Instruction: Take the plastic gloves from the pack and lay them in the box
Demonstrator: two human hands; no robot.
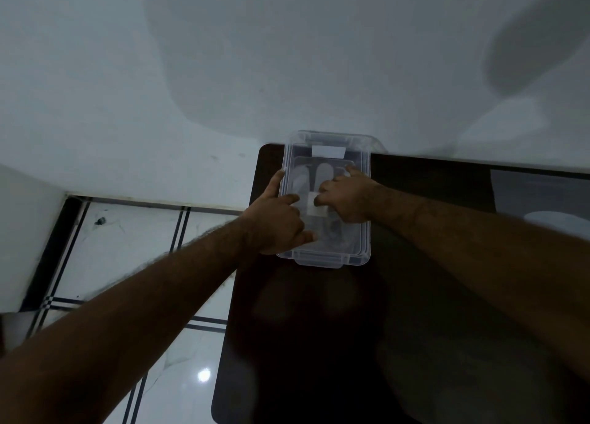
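A clear plastic box (329, 139) stands on a dark table (319, 344) against the wall. Inside it lie thin see-through plastic gloves (322, 174), their finger shapes showing pale through the box. My left hand (274, 219) grips the box's left rim, thumb over the edge. My right hand (348, 197) reaches down into the box and presses on the gloves, fingers curled; a small white piece (314, 208) sits between my two hands. The pack is not in view.
A white wall (223, 72) rises right behind the box. A pale tiled floor (134, 251) with dark stripes lies to the left of the table. A grey panel with a pale round shape (555, 219) is at the table's far right.
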